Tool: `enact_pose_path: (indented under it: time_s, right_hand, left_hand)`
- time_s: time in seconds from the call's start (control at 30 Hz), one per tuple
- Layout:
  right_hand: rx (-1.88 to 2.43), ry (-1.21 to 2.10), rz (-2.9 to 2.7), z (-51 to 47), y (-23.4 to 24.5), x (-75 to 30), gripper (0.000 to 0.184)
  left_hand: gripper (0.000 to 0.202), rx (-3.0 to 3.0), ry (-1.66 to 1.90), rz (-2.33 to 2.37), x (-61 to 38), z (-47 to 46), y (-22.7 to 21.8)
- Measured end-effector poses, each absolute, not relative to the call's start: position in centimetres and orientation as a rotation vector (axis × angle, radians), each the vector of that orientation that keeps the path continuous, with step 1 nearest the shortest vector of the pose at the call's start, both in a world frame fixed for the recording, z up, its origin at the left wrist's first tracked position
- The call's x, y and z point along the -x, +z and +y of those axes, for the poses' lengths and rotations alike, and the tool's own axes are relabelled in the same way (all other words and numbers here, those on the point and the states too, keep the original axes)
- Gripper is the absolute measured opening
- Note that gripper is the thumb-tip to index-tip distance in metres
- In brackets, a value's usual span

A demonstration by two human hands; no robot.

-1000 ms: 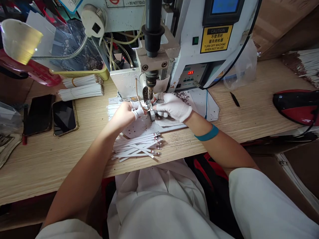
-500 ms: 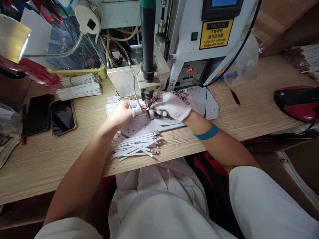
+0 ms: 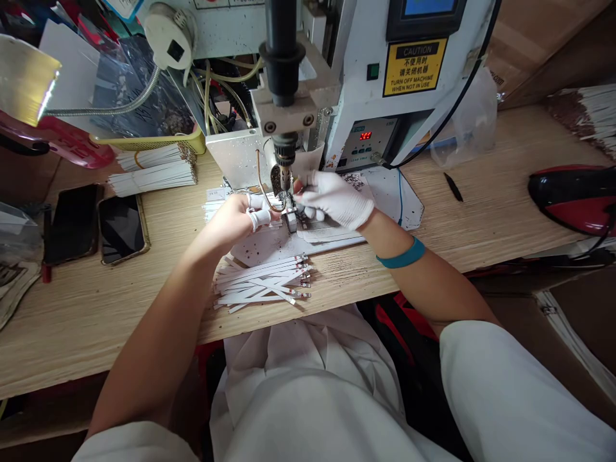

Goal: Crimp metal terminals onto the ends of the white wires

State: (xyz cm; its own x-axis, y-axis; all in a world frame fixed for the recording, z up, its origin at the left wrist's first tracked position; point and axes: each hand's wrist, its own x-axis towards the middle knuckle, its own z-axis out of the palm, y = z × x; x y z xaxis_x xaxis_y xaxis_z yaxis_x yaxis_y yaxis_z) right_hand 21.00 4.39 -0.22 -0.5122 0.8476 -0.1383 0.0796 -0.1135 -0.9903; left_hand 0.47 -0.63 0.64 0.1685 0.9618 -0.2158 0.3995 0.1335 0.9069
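My left hand (image 3: 237, 217), with white finger cots on some fingers, is closed at the left side of a small metal fixture (image 3: 290, 219) under a soldering head (image 3: 285, 154). White flat strips lie under and beside its fingers; which one it holds, if any, is hidden. On the fixture's right side, my right hand (image 3: 332, 200) in a white glove has thumb and forefinger pinched together. What sits between those fingertips is too small to make out. Nearer to me on the table lies a loose pile of white flat strips (image 3: 262, 280) with small connector ends.
Behind the hands stands the soldering machine (image 3: 370, 77) with a red number display. Two phones (image 3: 122, 228) and bundled white strips (image 3: 156, 176) lie left, below a lamp (image 3: 29, 77). A black pen-like piece (image 3: 453, 187) and a red-black object (image 3: 572, 199) are on the right.
The soldering head has risen away from the fixture. My right hand has shifted very slightly right and up, and my left hand stays almost in place.
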Motion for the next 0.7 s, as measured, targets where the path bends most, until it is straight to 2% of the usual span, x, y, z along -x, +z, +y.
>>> enact_pose_path:
  time_s: [0.13, 0.37, 0.7]
  right_hand:
    - [1.077, 1.519, -1.642, 4.8, 0.3, -21.9, 0.008]
    - [1.201, 1.631, -1.892, 4.0, -0.4, -21.1, 0.023]
    - [1.213, 1.655, -1.827, 3.8, -0.6, -20.7, 0.023]
  left_hand:
    - [0.019, -1.467, 0.704, 1.424, -0.4, -0.9, 1.1]
    - [0.019, -1.383, 0.752, 1.407, -0.2, -0.2, -1.1]
    - [0.019, -1.372, 0.750, 1.440, -0.3, 0.0, -1.1]
